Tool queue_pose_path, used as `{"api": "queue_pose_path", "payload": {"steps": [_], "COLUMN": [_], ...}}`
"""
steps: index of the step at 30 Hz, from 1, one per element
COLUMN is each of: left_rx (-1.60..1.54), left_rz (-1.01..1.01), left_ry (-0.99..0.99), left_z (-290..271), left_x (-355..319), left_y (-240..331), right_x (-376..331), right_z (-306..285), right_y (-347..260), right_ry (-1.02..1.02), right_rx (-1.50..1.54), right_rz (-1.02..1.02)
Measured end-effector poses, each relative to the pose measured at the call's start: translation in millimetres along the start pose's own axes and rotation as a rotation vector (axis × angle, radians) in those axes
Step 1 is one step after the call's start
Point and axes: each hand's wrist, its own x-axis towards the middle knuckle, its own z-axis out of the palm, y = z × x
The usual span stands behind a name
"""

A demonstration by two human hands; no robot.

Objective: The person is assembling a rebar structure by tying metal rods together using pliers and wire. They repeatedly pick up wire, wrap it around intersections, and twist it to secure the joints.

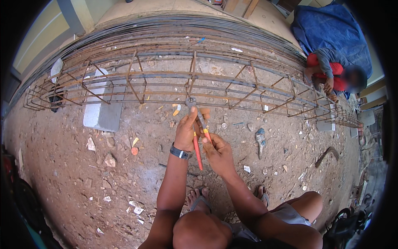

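Observation:
A long cage of rusty steel bars (232, 89) lies across the dirt ground in front of me, resting on concrete blocks. Both hands hold a pair of pincers with red and yellow handles (196, 143). The pincers' jaws (190, 101) sit on the cage's near bar, at a stirrup. My left hand (186, 133) wraps the left handle; a dark wristwatch is on that wrist. My right hand (216, 150) grips the right handle lower down.
A grey concrete block (103, 110) props the cage at left. Another person in red and grey (331, 72) crouches at the cage's right end, by a blue tarp (331, 29). Loose bars are stacked behind the cage. Rubble, a blue tool (260, 139) and a bent bar (327, 154) litter the ground.

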Motion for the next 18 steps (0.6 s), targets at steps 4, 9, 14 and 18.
{"api": "queue_pose_path", "payload": {"steps": [4,9,14,18], "left_rx": [0.027,0.036,0.032,-0.017], "left_rz": [-0.009,-0.022,-0.044,-0.039], "left_ry": [-0.043,-0.049,-0.081,-0.035], "left_z": [-1.6,-1.9,-1.7,-10.7], "left_x": [0.0,-0.5,-2.2,2.2], "left_y": [2.4,5.5,5.8,-2.6], "right_x": [1.0,0.3,0.6,-0.2], "right_z": [-1.8,-1.7,-5.5,0.2], "right_y": [1.8,-3.6,0.4,4.4], "right_ry": [-0.015,-0.025,-0.044,-0.029], "right_rx": [-0.002,0.048,0.044,0.073], "right_rz": [-0.004,0.025,0.035,-0.014]}}
